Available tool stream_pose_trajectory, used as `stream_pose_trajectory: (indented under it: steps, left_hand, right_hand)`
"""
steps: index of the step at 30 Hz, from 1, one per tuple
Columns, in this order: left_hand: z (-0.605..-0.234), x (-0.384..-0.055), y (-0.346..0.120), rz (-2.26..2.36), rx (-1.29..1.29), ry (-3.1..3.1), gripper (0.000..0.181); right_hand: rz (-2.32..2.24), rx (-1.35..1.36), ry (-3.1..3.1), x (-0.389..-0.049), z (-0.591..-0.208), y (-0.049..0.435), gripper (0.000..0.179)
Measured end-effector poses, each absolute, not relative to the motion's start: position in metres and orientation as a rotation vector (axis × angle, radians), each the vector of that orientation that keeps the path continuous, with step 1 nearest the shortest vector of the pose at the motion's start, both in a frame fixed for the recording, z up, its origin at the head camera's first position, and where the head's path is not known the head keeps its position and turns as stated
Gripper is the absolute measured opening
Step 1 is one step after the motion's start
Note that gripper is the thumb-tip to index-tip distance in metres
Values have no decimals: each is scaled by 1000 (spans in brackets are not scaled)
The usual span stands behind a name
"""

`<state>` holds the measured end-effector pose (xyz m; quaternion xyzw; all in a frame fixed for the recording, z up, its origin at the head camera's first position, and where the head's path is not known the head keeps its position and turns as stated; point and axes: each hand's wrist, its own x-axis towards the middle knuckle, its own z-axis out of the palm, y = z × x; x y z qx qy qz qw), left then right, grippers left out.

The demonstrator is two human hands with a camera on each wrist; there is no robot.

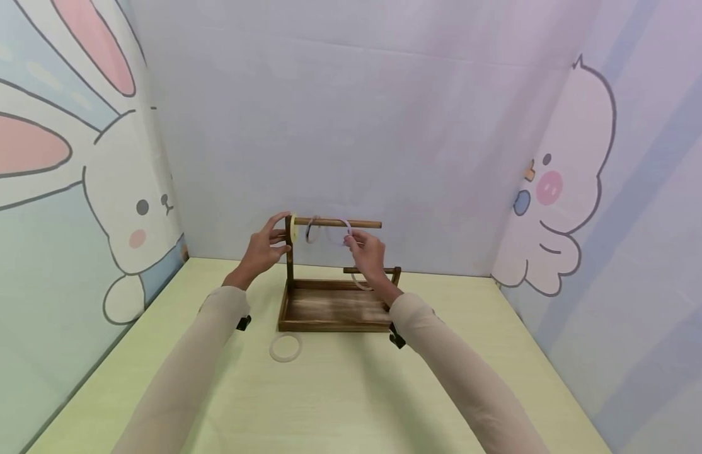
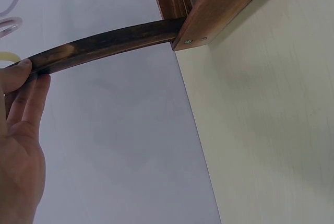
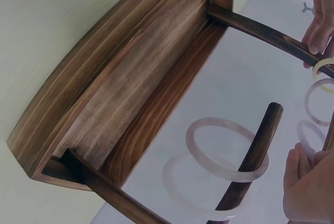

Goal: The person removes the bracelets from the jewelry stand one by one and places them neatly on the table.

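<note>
My left hand (image 1: 261,252) holds the upright post (image 1: 290,268) of a dark wooden jewelry rack near its top, thumb on one side and fingers on the other. At the upper rod (image 1: 365,224), my right hand (image 1: 369,255) pinches a lavender bangle (image 1: 348,224) that hangs around it. A yellow bangle (image 1: 294,229) sits at the post end of that rod, beside my left fingers. Between the yellow and lavender ones hangs a pale, glossy bangle (image 1: 308,230). Two pale bangles, one pinkish (image 3: 194,153), loop over the lower rod (image 3: 271,119).
A whitish bangle (image 1: 285,359) lies flat on the pale yellow table (image 1: 260,410), just in front of the rack's tray base (image 1: 334,327). Behind stands a plain fabric backdrop (image 1: 442,157); side panels carry a cartoon rabbit (image 1: 124,189) and a cartoon chick (image 1: 578,145).
</note>
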<state>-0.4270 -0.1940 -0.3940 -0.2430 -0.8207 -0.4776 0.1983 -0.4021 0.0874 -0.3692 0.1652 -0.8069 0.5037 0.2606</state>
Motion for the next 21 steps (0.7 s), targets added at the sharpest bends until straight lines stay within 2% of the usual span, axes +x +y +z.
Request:
stream_pose_trajectory:
  steps: [21]
  left_hand:
    - [-394, -427, -191, -1343, -664, -2293, 92]
  right_hand:
    - [1515, 368, -2215, -400, -359, 123, 29]
